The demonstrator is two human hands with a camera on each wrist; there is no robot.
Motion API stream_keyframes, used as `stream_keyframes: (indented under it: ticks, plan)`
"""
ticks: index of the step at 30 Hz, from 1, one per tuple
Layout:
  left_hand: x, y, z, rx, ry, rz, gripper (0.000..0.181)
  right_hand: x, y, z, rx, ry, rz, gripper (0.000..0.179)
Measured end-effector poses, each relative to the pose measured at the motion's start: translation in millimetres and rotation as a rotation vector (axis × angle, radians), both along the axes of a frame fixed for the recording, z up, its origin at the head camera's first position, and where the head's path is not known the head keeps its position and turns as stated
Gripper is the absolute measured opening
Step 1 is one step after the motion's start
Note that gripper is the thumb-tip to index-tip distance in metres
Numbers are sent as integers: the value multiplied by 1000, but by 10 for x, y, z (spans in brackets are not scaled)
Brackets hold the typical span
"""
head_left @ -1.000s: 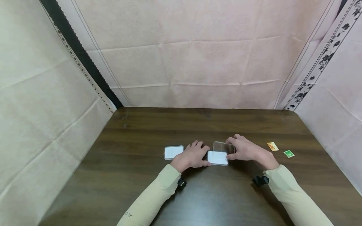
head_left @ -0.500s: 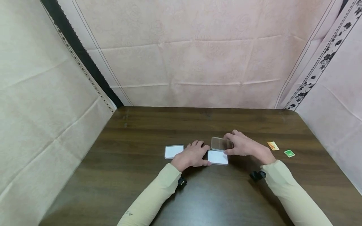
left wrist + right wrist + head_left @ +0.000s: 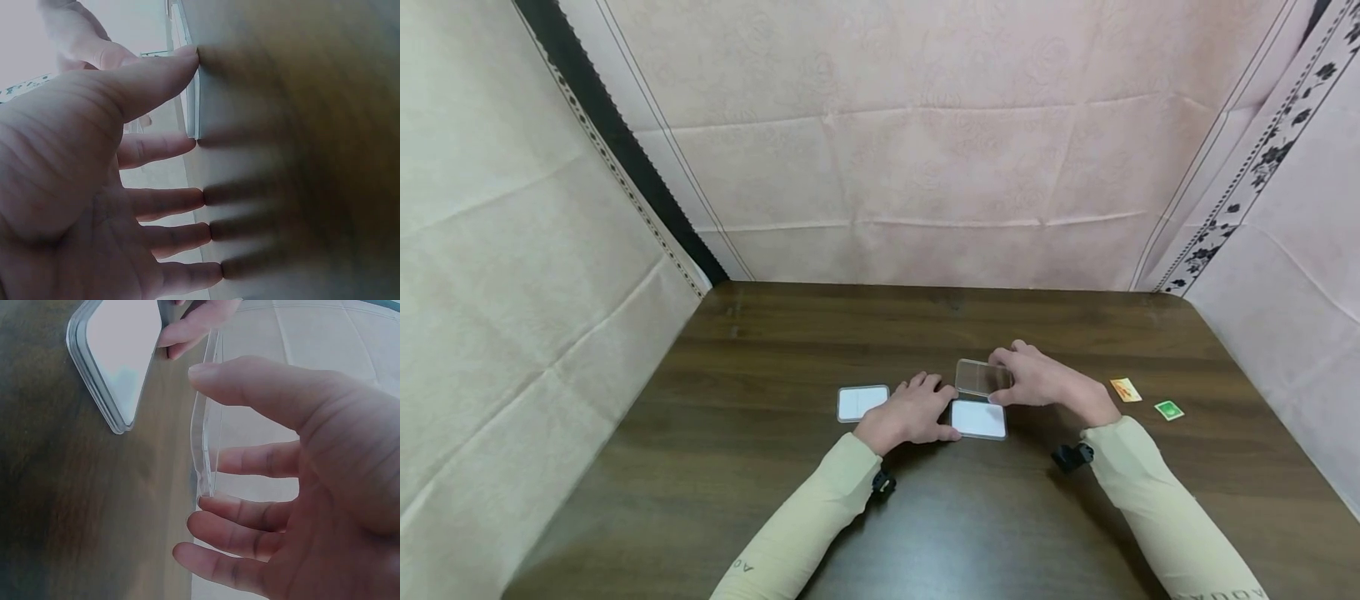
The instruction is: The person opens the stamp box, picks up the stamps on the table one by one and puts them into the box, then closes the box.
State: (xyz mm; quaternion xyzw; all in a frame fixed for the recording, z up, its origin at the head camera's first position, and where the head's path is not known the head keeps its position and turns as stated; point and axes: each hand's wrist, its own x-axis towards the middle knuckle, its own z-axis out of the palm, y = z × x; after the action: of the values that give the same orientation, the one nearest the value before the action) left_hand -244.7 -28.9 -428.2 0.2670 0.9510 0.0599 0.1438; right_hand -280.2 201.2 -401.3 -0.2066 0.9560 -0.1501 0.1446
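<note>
My right hand (image 3: 1037,375) holds a clear plastic lid (image 3: 976,377) by its right end, thumb at the near edge and fingers at the far edge. In the right wrist view the lid (image 3: 201,447) stands edge-on between thumb and fingertips. Just nearer to me lies a flat, white-faced rectangular case (image 3: 978,419) with a clear rim. At its left end is my left hand (image 3: 910,414), fingers straight and spread. Its thumb and index fingertip touch the case's edge (image 3: 192,106) in the left wrist view, while the other fingertips rest on the table.
A second white-faced case (image 3: 859,403) lies left of my left hand, partly covered by it. Farther right on the brown table (image 3: 880,508) are a small orange card (image 3: 1125,389) and a small green card (image 3: 1168,410). Pale cloth (image 3: 940,183) hangs around the table.
The clear lid has moved away from me and slightly left with my right hand, off the white-faced case it overlapped. My left hand stays in place.
</note>
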Motion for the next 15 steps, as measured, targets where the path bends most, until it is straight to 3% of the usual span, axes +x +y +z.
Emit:
stream_keyframes:
  ticks: [15]
  plan:
    - [9, 0, -5, -13, 2, 7, 67, -100, -56, -4, -15, 8, 13, 59]
